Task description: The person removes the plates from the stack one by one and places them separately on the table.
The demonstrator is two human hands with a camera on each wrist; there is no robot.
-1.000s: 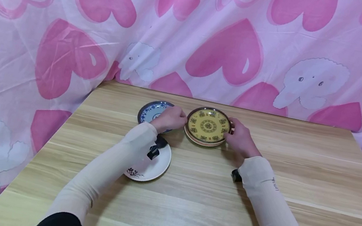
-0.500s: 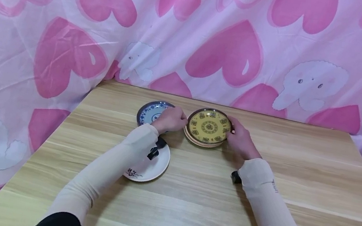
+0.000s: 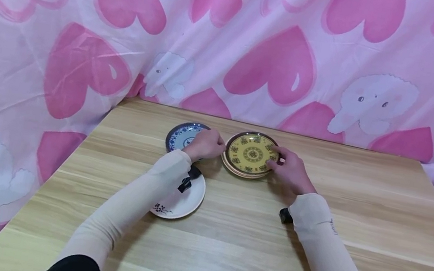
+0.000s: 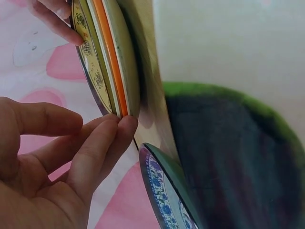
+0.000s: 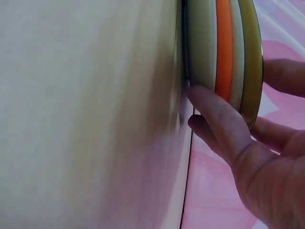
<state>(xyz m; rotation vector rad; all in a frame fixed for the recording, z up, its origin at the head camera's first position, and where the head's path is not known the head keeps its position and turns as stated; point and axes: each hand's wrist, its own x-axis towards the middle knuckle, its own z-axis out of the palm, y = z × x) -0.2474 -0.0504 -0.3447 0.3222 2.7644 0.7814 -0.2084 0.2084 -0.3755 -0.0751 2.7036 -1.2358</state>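
Near the table's far edge stands a stack of plates [image 3: 253, 154], topped by a yellow plate [image 4: 97, 78] with dark motifs and a brown rim. White, orange and pale edges show beneath it in both wrist views. My left hand [image 3: 204, 145] touches the stack's left edge with extended fingertips, its thumb held apart from the plates. On the right side my right hand [image 3: 294, 169] holds the stack, some fingers over the top rim and others along the side down to the lowest plate. A blue-patterned plate [image 3: 177, 137] lies left of the stack, partly hidden by my left hand.
A white plate [image 3: 189, 205] with a dark floral print lies nearer me, partly under my left forearm. All plates are on a wooden table [image 3: 231, 254]. A pink heart-print curtain [image 3: 273, 63] hangs behind and at the left.
The right hand's fingers have shifted slightly on the stack's rim, and a finger now shows over the yellow plate's edge. The left hand and the other plates stay nearly still.
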